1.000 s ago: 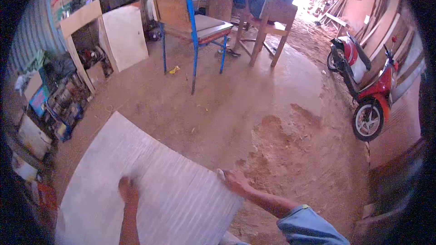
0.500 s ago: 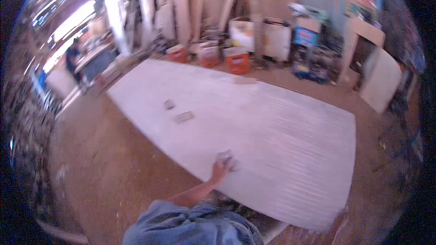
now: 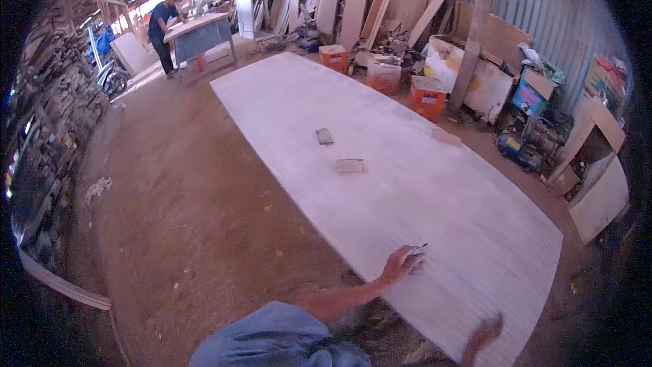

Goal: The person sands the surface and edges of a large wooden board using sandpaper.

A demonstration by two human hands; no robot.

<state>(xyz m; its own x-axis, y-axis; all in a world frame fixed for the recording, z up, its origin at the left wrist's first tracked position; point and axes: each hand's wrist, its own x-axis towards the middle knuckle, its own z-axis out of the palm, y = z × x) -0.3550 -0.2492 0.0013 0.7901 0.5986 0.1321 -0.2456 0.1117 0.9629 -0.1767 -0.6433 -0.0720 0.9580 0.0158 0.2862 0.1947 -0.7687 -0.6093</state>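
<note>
A pale board (image 3: 407, 183) is stretched from lower right towards upper left, the left hand (image 3: 396, 267) set near its edge; by a jolt two apparently loose blocks (image 3: 350, 165) could be slid off, and by grit under the grey wad (image 3: 416, 263) gripped in that hand the surface could be scratched. Supports are hidden, the right hand (image 3: 484, 331) is blurred, its grip impossible to tell, and the wad's material cannot be made out.

No readable lettering (marks (image 3: 429, 98) on an orange bucket (image 3: 428, 111) too blurred).
</note>
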